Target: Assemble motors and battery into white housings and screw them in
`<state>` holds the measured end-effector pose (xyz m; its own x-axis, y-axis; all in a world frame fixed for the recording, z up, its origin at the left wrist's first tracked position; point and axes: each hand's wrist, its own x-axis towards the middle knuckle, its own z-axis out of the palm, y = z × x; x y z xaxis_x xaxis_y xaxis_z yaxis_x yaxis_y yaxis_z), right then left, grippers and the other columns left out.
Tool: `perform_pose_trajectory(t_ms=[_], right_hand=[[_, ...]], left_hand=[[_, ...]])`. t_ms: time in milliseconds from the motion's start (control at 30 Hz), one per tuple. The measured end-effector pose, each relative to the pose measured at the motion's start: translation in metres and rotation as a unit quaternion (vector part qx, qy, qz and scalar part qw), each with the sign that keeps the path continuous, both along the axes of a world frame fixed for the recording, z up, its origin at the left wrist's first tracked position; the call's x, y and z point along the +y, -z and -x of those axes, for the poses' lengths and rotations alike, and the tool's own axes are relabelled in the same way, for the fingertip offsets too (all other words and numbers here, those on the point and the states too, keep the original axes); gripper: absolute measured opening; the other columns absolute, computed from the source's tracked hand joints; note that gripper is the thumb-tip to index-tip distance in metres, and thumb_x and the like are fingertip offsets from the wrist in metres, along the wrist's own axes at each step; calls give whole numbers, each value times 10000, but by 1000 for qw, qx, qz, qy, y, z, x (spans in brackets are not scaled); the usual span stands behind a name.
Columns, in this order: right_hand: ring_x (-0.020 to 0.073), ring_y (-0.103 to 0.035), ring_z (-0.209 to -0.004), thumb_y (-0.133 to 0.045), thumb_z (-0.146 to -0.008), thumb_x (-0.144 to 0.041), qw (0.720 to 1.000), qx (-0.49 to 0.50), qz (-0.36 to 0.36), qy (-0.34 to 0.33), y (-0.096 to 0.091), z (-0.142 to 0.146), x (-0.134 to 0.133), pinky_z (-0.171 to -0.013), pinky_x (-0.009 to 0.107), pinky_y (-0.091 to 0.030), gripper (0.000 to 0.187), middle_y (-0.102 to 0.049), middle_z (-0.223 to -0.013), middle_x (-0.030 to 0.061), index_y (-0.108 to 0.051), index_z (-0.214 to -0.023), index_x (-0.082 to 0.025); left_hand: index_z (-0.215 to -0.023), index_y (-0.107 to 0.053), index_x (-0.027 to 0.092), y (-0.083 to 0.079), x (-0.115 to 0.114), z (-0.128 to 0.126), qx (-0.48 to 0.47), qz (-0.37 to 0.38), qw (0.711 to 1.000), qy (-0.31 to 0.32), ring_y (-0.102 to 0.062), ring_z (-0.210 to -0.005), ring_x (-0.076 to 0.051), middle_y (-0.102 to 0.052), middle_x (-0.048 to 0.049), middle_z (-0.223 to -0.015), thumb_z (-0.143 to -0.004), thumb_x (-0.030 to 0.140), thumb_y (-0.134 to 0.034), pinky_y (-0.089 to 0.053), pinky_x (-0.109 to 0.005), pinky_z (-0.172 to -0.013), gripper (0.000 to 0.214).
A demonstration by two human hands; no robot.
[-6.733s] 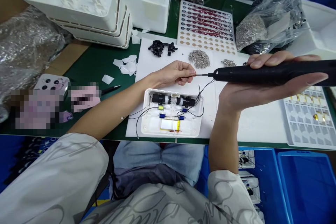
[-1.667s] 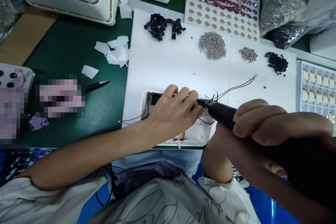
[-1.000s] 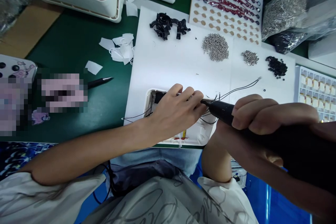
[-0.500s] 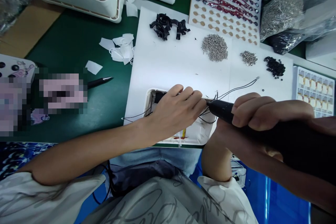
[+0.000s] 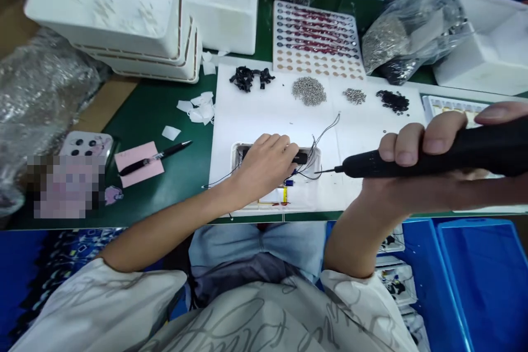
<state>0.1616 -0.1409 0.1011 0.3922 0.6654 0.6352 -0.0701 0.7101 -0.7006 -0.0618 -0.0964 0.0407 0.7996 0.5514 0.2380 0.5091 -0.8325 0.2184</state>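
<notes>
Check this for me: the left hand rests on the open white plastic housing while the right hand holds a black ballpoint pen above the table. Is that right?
Not quite. The head view shows the right hand holding a black electric screwdriver, not a pen. The rest stands: the left hand rests on the open white plastic housing.

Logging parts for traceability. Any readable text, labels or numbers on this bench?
Nothing can be read.
Pouch battery in the white tray: label too small to read.
Black electric screwdriver: no legible marking.
Pixelated patch beside the phone case: blurred out.
</notes>
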Motion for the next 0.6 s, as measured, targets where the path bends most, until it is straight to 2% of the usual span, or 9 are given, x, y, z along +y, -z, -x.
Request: perform_pose_trajectory(t_ms=[100, 133, 200, 267, 367, 400, 467, 533, 600], right_hand=[[68, -367, -390, -863, -726, -701, 995, 42, 80, 51, -23, 10, -31, -340, 216, -304, 566, -462, -570, -91, -580, -918, -250], [57, -346, -395, -900, -698, -677, 989, 55, 120, 68, -30, 15, -43, -351, 202, -296, 606, -457, -565, -104, -534, -907, -241], [41, -289, -389, -929, -633, -697, 976, 61, 189, 90, -36, 21, -65, -362, 181, -266, 719, -412, -528, -125, -438, -874, -230], [36, -237, -372, -916, -582, -765, 970, 54, 216, 101, -32, 20, -81, -353, 175, -229, 802, -372, -503, -136, -389, -867, -232], [56, -187, -318, -760, -610, -937, 979, 6, 175, 102, -14, 13, -95, -296, 198, -174, 836, -340, -468, -133, -374, -869, -241], [62, -171, -304, -717, -622, -967, 981, -5, 164, 105, -8, 13, -98, -281, 207, -157, 838, -330, -460, -132, -375, -871, -244], [61, -192, -326, -760, -613, -936, 973, 23, 188, 135, -4, 21, -103, -292, 210, -182, 829, -350, -486, -131, -398, -896, -246], [55, -229, -368, -839, -583, -871, 961, 57, 216, 160, -8, 31, -105, -325, 204, -220, 822, -374, -517, -127, -420, -908, -243], [54, -243, -384, -860, -570, -850, 962, 48, 216, 158, -16, 32, -104, -341, 204, -232, 813, -387, -520, -120, -430, -888, -238]], left_hand=[[-1088, -643, 148, -25, 22, 5, -28, 181, 983, -9, -642, -813, -175, -745, -67, -974, -1045, 321, -612, -448, -299, -720, 181], [-1110, -656, 151, -30, 35, 5, -51, 205, 977, -24, -652, -833, -171, -754, -82, -1021, -1052, 320, -591, -454, -296, -724, 191], [-1056, -690, 163, -33, 67, 0, -84, 170, 981, -35, -654, -893, -182, -755, -99, -1055, -1028, 245, -557, -456, -319, -780, 159], [-1011, -715, 166, -24, 99, -9, -55, 155, 986, -6, -634, -878, -189, -748, -105, -1032, -977, 244, -592, -438, -335, -786, 150], [-1151, -740, 182, -1, 132, -24, 35, 194, 978, 63, -627, -890, -206, -740, -105, -1082, -946, 339, -641, -440, -347, -798, 276], [-1173, -740, 191, 6, 138, -28, 49, 198, 976, 80, -624, -895, -209, -737, -105, -1094, -947, 362, -638, -438, -350, -800, 301], [-1161, -741, 209, 17, 141, -33, 56, 189, 974, 109, -621, -925, -214, -735, -107, -1133, -954, 375, -617, -429, -352, -807, 293], [-1094, -736, 220, 23, 139, -35, 45, 172, 974, 138, -616, -946, -210, -729, -100, -1145, -966, 356, -574, -420, -351, -813, 247], [-982, -711, 216, 27, 136, -35, 28, 162, 972, 166, -609, -942, -200, -715, -86, -1082, -978, 311, -514, -418, -351, -827, 219]])
